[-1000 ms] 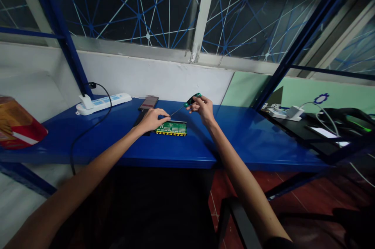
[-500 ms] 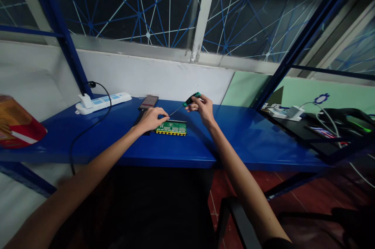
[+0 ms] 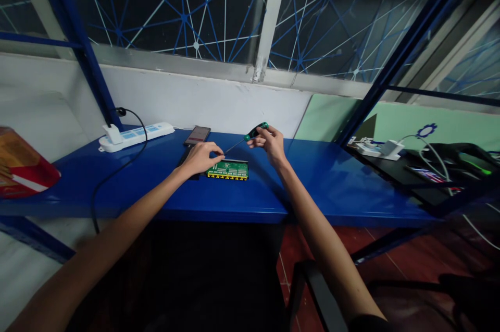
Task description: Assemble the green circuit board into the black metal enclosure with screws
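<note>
**Left hand (image 3: pixel 203 157) and right hand (image 3: pixel 269 144) meet at one screwdriver (image 3: pixel 253 134)**

Neither hand has noticeably shifted in the last second, which suggests steady work at the tip. The right hand is curled around the handle; the left's fingers nearly close there, but their grip cannot be told. The tabletop (image 3: pixel 320 181) carries one circuit board (image 3: pixel 228 169), just below the tip, one phone (image 3: pixel 197 135) and one power strip (image 3: pixel 136 136).

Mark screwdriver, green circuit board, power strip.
Screwdriver (image 3: pixel 252 133): head view, on the handle.
Green circuit board (image 3: pixel 228 169): head view, on the top face.
Power strip (image 3: pixel 135 136): head view, on the socket face.
</note>
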{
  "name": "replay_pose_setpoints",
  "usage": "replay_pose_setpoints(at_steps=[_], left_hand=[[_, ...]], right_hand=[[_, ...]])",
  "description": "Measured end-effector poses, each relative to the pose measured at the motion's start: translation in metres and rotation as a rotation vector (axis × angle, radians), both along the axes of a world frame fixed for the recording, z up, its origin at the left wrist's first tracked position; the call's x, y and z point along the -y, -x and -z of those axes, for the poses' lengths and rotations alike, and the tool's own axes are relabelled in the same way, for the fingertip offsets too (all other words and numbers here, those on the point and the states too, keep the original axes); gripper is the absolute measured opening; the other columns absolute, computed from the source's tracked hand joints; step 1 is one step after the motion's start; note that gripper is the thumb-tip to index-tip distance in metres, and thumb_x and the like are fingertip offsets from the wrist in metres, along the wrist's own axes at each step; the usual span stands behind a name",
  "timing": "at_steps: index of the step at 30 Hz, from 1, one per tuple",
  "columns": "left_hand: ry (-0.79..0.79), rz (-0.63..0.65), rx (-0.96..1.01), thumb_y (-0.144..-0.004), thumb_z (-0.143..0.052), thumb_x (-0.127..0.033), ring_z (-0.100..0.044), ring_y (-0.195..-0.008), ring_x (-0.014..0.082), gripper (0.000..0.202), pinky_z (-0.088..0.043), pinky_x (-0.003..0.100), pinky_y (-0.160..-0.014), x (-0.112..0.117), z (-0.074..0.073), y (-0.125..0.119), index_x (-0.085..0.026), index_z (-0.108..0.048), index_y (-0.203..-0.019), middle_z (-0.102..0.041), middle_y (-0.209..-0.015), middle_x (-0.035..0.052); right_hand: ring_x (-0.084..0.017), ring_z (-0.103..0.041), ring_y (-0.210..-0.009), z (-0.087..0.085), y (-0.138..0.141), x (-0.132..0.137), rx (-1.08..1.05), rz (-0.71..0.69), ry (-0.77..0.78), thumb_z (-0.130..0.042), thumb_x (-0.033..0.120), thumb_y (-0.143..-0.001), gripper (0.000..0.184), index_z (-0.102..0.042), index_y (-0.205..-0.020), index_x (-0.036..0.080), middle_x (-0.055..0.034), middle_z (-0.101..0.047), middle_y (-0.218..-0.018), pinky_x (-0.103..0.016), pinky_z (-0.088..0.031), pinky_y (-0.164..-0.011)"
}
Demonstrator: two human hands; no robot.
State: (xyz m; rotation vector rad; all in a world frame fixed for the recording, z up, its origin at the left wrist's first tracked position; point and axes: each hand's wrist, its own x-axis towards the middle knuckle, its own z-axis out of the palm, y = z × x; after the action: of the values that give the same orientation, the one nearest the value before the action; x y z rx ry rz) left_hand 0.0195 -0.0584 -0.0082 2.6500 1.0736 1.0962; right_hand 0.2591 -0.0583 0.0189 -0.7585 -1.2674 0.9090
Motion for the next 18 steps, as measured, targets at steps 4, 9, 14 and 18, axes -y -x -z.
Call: replay_pose_setpoints(at_steps=[4, 9, 14, 18], left_hand=[[-0.004, -0.01, -0.05, -0.085, -0.06, -0.032, -0.066, -0.079, 0.0207, 0.02, -0.049, 0.032, -0.073, 0.0, 0.0, 0.0, -0.019, -0.075, -0.086, -0.073, -0.09, 0.0075], [-0.012, 0.004, -0.092, -0.087, -0.057, -0.033, -0.065, -0.081, 0.0217, 0.024, -0.05, 0.034, -0.073, 0.0, 0.001, 0.001, -0.018, -0.075, -0.088, -0.072, -0.092, 0.0091], [0.002, 0.106, -0.046, -0.087, -0.059, -0.032, -0.066, -0.084, 0.0197, 0.021, -0.051, 0.032, -0.078, -0.003, 0.004, 0.001, -0.019, -0.075, -0.086, -0.072, -0.094, 0.0071], [0.0, 0.182, -0.051, -0.088, -0.057, -0.03, -0.066, -0.087, 0.0193, 0.02, -0.051, 0.033, -0.082, -0.003, 0.006, 0.0, -0.02, -0.075, -0.087, -0.073, -0.095, 0.0063]], right_hand=[[-0.019, -0.067, -0.05, -0.004, -0.003, 0.002, -0.017, 0.106, 0.003, -0.07, 0.044, -0.072, 0.031, -0.053, -0.079, 0.019, 0.0005, -0.063, -0.053, -0.03, -0.057, -0.048], [-0.015, -0.06, -0.041, -0.009, -0.012, 0.003, 0.007, 0.335, -0.076, -0.068, 0.051, -0.074, 0.036, -0.054, -0.083, 0.019, 0.0027, -0.058, -0.048, -0.026, -0.05, -0.041], [-0.012, -0.054, -0.037, -0.007, -0.017, 0.003, 0.09, 0.465, -0.167, -0.063, 0.057, -0.078, 0.038, -0.056, -0.085, 0.02, 0.0052, -0.051, -0.048, -0.025, -0.044, -0.037], [-0.011, -0.053, -0.037, -0.005, -0.009, 0.007, 0.198, 0.487, -0.22, -0.061, 0.058, -0.081, 0.038, -0.058, -0.086, 0.021, 0.0046, -0.051, -0.053, -0.025, -0.043, -0.038]])
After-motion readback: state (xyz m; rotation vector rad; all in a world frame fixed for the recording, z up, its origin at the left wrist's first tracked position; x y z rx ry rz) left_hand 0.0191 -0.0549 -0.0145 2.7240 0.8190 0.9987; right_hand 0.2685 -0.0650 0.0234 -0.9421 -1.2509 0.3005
